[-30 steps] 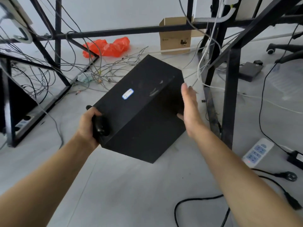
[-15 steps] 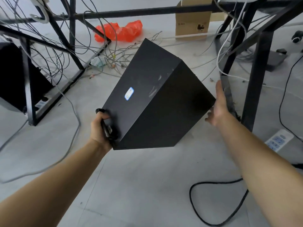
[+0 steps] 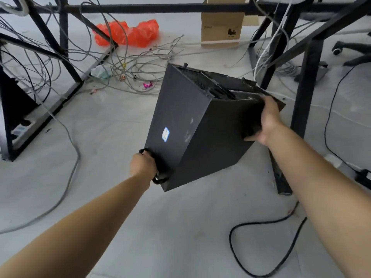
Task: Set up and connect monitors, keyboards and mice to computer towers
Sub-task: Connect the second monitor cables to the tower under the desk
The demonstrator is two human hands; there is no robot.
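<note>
A black computer tower (image 3: 180, 117) with a small blue-and-white sticker hangs tilted above the grey floor, its far end with ports and vents turned upward. My left hand (image 3: 143, 165) grips the black handle at its near lower corner. My right hand (image 3: 268, 119) holds the tower's right side near the far end, fingers curled over the edge. The tower sits just left of a black desk leg (image 3: 305, 93).
Black metal desk frames (image 3: 66, 43) stand left and right. Grey cables (image 3: 140, 63) tangle on the floor beyond, with an orange plastic bag (image 3: 130, 33) and a cardboard box (image 3: 220, 27). A black power cable (image 3: 261, 223) loops at lower right. An office chair base (image 3: 355, 51) is far right.
The tower has swung so its far end points up and away, showing the port panel. My right hand moved from flat against the side to gripping the far edge.
</note>
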